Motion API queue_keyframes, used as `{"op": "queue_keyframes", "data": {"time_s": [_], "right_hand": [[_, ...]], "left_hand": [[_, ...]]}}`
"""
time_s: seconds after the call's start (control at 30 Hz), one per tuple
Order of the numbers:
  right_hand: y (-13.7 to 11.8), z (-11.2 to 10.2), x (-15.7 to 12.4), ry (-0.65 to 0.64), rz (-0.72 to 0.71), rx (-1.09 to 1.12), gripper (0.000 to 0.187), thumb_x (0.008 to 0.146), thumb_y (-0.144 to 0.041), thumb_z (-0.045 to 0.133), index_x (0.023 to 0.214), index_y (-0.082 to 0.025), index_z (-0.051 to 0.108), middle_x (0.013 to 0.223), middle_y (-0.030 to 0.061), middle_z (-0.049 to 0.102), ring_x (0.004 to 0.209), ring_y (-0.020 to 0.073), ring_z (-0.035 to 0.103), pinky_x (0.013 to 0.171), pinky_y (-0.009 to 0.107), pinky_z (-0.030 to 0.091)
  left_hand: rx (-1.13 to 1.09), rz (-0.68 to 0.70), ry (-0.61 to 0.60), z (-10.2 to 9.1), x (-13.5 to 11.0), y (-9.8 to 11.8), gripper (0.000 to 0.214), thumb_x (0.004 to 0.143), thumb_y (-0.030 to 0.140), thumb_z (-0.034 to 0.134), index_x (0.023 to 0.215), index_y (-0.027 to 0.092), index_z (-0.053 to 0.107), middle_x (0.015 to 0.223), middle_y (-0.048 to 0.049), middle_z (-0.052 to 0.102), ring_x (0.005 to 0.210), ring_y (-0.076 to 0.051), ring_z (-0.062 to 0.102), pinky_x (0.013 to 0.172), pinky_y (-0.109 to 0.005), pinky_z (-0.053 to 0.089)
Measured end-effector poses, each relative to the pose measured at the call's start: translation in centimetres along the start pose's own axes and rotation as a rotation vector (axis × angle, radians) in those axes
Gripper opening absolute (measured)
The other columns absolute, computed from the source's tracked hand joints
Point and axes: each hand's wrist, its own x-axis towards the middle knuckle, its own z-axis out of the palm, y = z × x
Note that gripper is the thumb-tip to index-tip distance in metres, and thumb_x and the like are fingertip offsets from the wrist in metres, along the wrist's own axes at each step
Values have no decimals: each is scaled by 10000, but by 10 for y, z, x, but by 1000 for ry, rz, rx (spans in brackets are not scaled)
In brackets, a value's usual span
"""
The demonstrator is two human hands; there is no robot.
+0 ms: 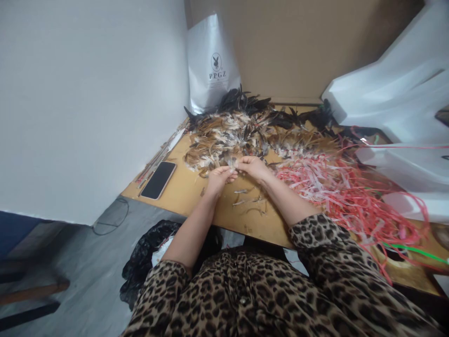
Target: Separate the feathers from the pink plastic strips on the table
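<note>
My left hand (221,176) and my right hand (251,166) meet above the near part of the wooden tabletop, fingertips almost touching. Both are closed in a pinch on a small pale feather (232,161), partly hidden by the fingers. Just beyond them spreads a large heap of brown, white and black feathers (224,131). A few loose feathers (249,201) lie on the table below my right wrist. To the right of my right forearm is a tangled pile of pink and red plastic strips (336,187).
A phone (159,180) lies at the table's left edge beside thin sticks (154,161). A white printed bag (214,65) stands at the back against the wall. White sheeting (393,93) rises at the right. A black plastic bag (143,257) sits below the table's front edge.
</note>
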Motion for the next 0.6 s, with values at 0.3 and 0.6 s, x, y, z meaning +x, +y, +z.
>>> {"op": "queue_keyframes", "data": {"time_s": [0.3, 0.6], "right_hand": [[1, 0, 1, -14, -18, -39, 273, 553, -365, 721, 642, -128, 617, 458, -45, 515, 425, 52, 403, 440, 202, 302], [-1, -1, 0, -62, -43, -76, 295, 576, -390, 706, 681, -129, 616, 528, -21, 568, 473, 69, 447, 489, 213, 350]], "left_hand": [[105, 18, -24, 1, -1, 0, 268, 618, 334, 711, 765, 121, 643, 721, -59, 680, 561, -90, 597, 538, -208, 450], [119, 20, -34, 0, -2, 2, 285, 629, 367, 699, 768, 123, 649, 782, -79, 691, 610, -108, 619, 544, -208, 451]]}}
